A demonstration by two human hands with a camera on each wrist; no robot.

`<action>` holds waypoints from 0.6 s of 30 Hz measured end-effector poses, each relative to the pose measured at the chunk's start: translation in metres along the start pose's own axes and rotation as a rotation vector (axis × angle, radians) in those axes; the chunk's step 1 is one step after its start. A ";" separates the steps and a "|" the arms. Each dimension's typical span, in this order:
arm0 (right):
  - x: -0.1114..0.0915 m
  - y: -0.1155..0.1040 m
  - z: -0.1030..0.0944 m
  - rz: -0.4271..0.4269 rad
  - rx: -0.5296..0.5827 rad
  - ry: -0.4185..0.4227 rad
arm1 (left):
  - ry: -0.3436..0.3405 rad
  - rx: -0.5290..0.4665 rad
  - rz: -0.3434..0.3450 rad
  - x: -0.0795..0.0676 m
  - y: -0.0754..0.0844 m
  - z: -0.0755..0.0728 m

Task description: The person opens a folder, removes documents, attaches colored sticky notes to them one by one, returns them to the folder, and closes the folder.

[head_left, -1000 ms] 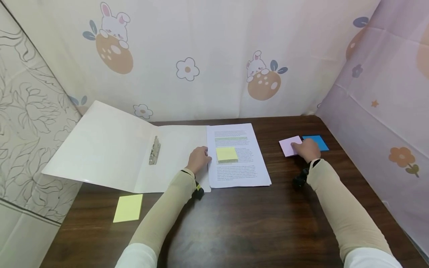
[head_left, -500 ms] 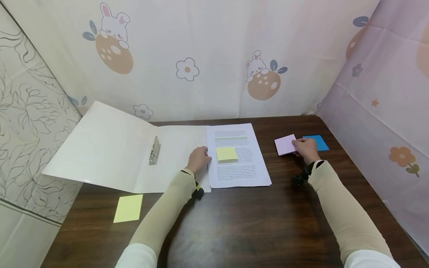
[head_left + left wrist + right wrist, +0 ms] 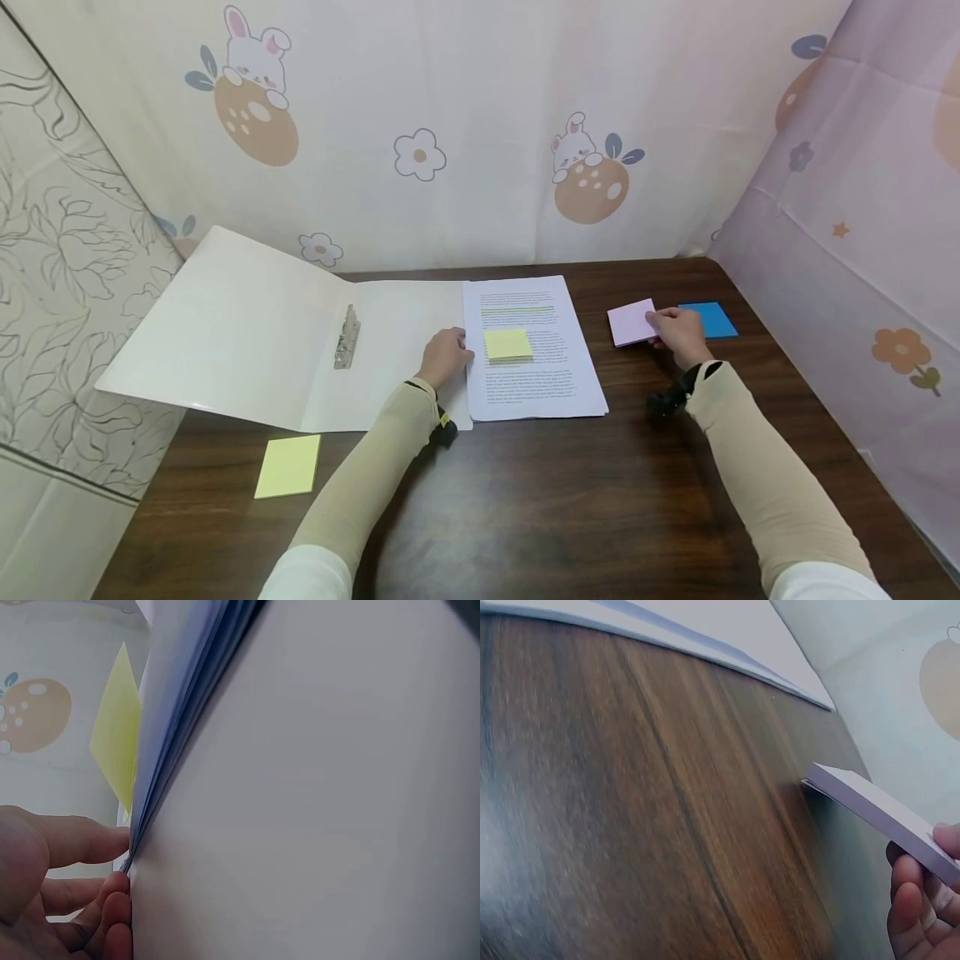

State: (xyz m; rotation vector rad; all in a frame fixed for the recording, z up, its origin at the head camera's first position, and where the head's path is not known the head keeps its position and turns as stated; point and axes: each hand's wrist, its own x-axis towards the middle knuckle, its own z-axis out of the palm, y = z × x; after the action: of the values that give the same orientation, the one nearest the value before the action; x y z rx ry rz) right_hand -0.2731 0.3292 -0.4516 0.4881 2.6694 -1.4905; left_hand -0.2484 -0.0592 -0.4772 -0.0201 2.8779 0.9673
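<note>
The right hand (image 3: 682,335) holds the pink pad (image 3: 628,322) by its right end. The thumb is on top and the other fingers are curled under it. The pink pad is up off the table (image 3: 555,500) and a bit tilted, out past the right side of the papers (image 3: 551,354). In the right wrist view you can see that it is thick. The blue pad (image 3: 717,320) lies flat on the table, just beyond the right hand.

The left hand (image 3: 444,357) pinches the left edge of the papers between thumb and fingers. The left wrist view shows many sheets there, one on top of another. The papers have black print and some green lines near the top. One yellow pad (image 3: 508,344) sits on the papers, near the middle.

The white folder (image 3: 240,342) lies wide open, to the left of the papers and touching them. I cannot tell how far it goes under them. Its left side leans up, and a metal clip (image 3: 346,337) sits near the fold. The other yellow pad (image 3: 287,467) lies on the table in front of the folder. Behind the table hangs a pale cloth (image 3: 480,192) with bunnies and flowers.
</note>
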 end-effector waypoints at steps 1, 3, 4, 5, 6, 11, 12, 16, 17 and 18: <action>0.000 0.000 0.001 0.001 0.008 0.002 | 0.001 0.000 -0.002 0.000 0.000 0.000; 0.000 0.000 0.002 0.000 0.020 0.009 | 0.003 0.001 -0.003 0.000 0.001 0.000; -0.001 0.000 0.003 -0.002 0.024 0.013 | 0.004 0.002 -0.005 0.000 0.001 0.000; -0.001 0.000 0.004 -0.005 0.026 0.017 | 0.004 0.000 -0.007 -0.001 0.001 0.000; -0.001 -0.001 0.005 -0.006 0.028 0.020 | 0.004 -0.003 -0.011 -0.001 0.001 0.000; -0.004 -0.002 0.008 -0.027 0.034 0.024 | -0.002 -0.019 -0.021 -0.001 0.000 0.001; -0.004 -0.002 0.009 -0.032 0.035 0.023 | -0.001 -0.025 -0.022 -0.001 0.000 0.001; -0.006 -0.006 0.011 -0.037 0.032 0.025 | 0.005 -0.056 -0.023 -0.001 0.000 0.000; -0.006 -0.007 0.012 -0.036 0.031 0.026 | 0.007 -0.059 -0.021 -0.001 0.000 0.000; -0.006 -0.008 0.012 -0.034 0.032 0.029 | 0.010 -0.063 -0.019 -0.001 0.000 -0.001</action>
State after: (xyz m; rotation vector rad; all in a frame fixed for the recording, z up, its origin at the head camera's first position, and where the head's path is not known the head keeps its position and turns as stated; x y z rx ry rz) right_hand -0.2711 0.3134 -0.4501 0.4720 2.6926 -1.5494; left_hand -0.2477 -0.0598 -0.4766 -0.0574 2.8496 1.0571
